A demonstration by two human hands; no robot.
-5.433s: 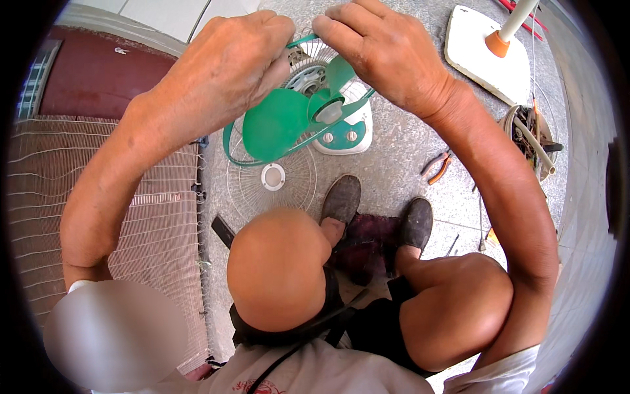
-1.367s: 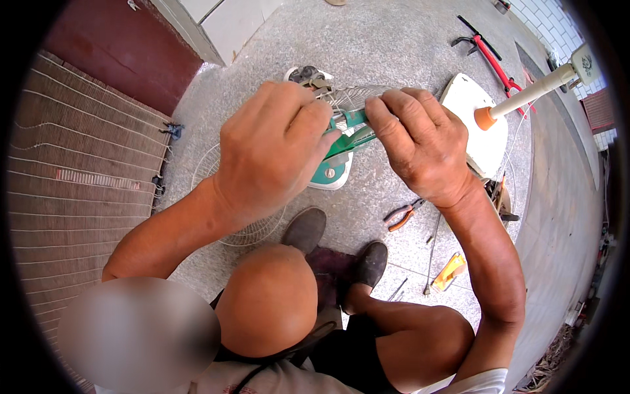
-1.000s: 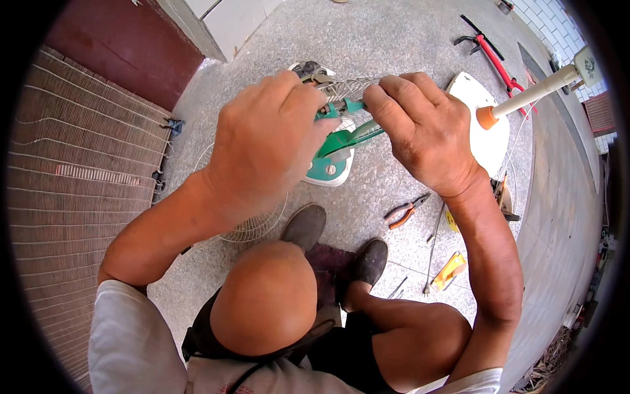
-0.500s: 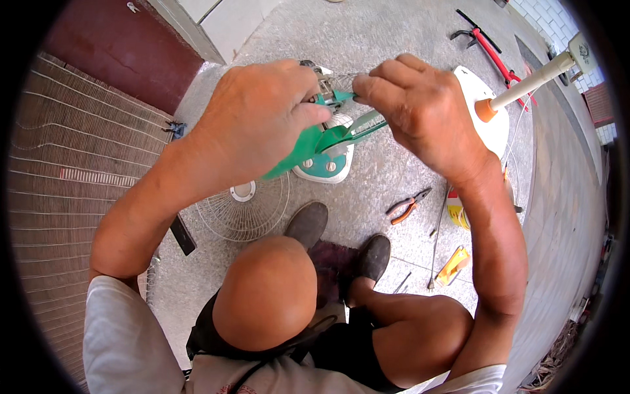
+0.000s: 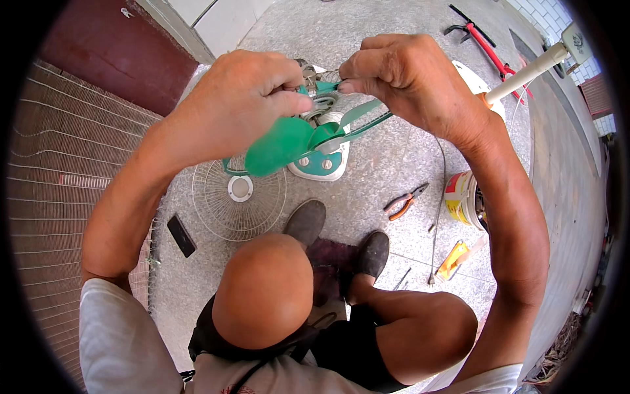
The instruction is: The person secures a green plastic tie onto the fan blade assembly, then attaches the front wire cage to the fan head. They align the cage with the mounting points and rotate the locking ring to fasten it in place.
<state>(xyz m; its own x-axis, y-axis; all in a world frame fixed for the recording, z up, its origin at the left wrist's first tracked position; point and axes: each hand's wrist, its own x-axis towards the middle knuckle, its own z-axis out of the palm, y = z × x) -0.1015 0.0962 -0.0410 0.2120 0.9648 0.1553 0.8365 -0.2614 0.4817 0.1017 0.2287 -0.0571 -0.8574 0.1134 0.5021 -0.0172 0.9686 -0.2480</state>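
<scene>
Green ring is held above the fan base, its top pinched by closed fingers of left hand and right hand. Since half a second ago, green blade is more exposed by the raised left hand; ring not released. Ring's upper join is mostly hidden; blade edge is blurred.

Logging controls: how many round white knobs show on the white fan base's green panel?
2: on the green panel, one round white knob left, another knob right; the green plastic blade may hide more.
</scene>
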